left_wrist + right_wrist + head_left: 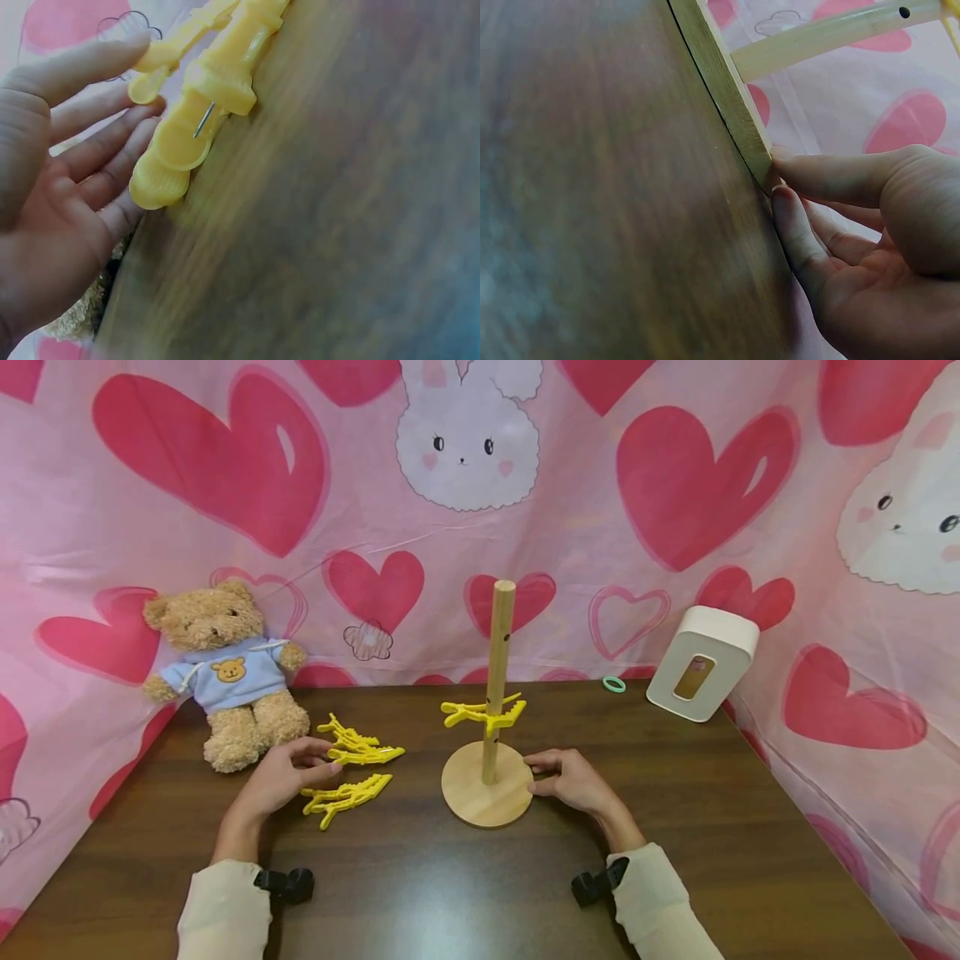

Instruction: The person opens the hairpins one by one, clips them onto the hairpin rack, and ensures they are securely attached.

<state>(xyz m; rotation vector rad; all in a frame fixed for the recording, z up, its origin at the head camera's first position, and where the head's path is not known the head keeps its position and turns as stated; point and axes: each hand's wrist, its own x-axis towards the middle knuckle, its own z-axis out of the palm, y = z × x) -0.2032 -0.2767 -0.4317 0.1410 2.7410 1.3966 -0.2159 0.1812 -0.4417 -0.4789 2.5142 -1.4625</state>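
My left hand (288,777) is at a small group of yellow alligator hair clips (367,756) on the table. In the left wrist view, its thumb and fingertips pinch the handle end of one yellow hair clip (154,64), with other clips overlapping beside it. More yellow clips (348,795) lie just nearer to me. A wooden stand (498,652) has an upright pole with small dark holes and a round base (465,789). Yellow clips (504,721) sit partway up the pole. My right hand (577,785) pinches the base's right edge (759,154) between thumb and fingers.
A teddy bear (236,672) in a blue top sits at the back left. To the back right stands a white box (708,652) with an oval opening, and a mint-green ring (613,684) lies left of it. Pink heart-print cloth (570,527) hangs behind the table.
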